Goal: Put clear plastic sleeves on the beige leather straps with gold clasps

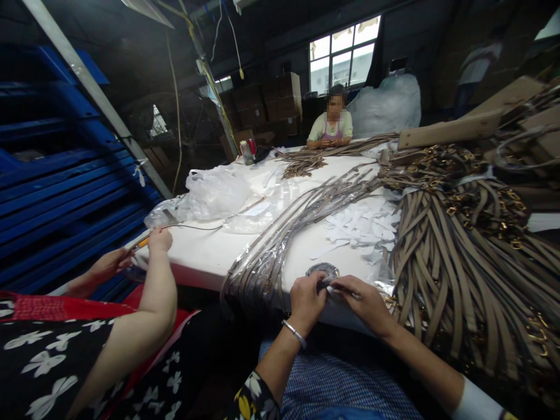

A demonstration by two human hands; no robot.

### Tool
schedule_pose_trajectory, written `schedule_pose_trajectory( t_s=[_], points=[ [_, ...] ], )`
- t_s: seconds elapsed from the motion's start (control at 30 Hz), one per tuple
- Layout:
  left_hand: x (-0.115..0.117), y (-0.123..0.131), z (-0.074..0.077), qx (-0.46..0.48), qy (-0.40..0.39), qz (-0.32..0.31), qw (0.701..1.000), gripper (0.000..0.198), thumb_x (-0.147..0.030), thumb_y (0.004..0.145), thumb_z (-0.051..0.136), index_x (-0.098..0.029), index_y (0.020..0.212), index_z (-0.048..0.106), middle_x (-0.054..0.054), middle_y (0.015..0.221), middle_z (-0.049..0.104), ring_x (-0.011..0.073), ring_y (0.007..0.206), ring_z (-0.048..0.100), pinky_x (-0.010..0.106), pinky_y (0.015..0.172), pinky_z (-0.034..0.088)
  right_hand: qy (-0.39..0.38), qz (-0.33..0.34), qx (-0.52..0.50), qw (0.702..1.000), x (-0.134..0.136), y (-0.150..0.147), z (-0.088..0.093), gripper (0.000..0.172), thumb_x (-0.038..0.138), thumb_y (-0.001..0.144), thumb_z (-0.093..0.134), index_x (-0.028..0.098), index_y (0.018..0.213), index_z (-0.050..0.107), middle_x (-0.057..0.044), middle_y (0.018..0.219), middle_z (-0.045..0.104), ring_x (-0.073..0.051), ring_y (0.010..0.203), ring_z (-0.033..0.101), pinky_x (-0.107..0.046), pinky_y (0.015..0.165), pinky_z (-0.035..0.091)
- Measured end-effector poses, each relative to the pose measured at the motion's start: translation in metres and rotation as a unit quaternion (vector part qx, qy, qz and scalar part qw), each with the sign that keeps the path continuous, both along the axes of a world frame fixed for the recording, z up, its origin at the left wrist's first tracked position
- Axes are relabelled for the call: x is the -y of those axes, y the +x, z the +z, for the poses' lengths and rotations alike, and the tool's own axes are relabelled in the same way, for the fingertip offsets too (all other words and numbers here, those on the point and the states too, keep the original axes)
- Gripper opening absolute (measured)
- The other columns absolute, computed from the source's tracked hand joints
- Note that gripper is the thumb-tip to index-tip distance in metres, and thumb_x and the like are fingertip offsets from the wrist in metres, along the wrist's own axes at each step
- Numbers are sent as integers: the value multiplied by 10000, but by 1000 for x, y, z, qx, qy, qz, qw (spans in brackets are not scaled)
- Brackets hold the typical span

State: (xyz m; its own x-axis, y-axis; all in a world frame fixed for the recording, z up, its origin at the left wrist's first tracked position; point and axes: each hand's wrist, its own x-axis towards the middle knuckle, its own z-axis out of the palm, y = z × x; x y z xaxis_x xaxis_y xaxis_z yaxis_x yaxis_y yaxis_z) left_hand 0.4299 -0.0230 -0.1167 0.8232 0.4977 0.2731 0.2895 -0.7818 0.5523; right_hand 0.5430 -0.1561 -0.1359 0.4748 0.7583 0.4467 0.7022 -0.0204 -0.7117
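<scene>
Coil: I get a small, dark grey roll point(322, 269), narrow band wound into a ring, shiny on top. Lower centre of frame, at the near edge of the white table point(301, 248). Looks laid flat; near side hidden by my left hand point(307, 297), so I can't tell if it's touching. White piece: small, pale bit point(329, 287) just below the roll, pinched at the fingertips of my left hand and right hand point(363, 300). Mostly covered, shape unclear; I can't tell whether it's joined to the roll.
</scene>
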Motion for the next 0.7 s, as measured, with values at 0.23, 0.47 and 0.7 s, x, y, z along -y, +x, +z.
schedule_pose_trajectory(
  t_s=[0.23, 0.47, 0.7],
  points=[
    [0, 0, 2, 4, -3, 1, 1000, 289, -142, 767, 642, -290, 1015, 651, -34, 953, 732, 205, 888, 657, 283, 786, 466, -14, 30, -31, 999, 1, 1, -5, 365, 117, 828, 473, 283, 1052, 708, -33, 1067, 713, -206, 1025, 650, -358, 942, 503],
    [1, 0, 0, 7, -21, 0, 1000, 277, -187, 767, 679, -290, 1023, 648, -20, 940, 728, 201, 892, 654, 283, 785, 474, -31, -50, -153, 987, -2, -10, 4, 190, 374, 808, 612, 252, 875, 741, -57, 987, 730, -238, 844, 677, -360, 810, 532],
    [0, -1, -2, 16, -25, 1, 1000, 327, -165, 753, 680, -276, 1055, 624, -15, 971, 723, 209, 906, 651, 305, 803, 473, -87, -78, -251, 961, -7, -6, 12, 302, 455, 788, 603, 171, 813, 701, -11, 636, 675, -163, 547, 589, -260, 553, 459]
  ],
)
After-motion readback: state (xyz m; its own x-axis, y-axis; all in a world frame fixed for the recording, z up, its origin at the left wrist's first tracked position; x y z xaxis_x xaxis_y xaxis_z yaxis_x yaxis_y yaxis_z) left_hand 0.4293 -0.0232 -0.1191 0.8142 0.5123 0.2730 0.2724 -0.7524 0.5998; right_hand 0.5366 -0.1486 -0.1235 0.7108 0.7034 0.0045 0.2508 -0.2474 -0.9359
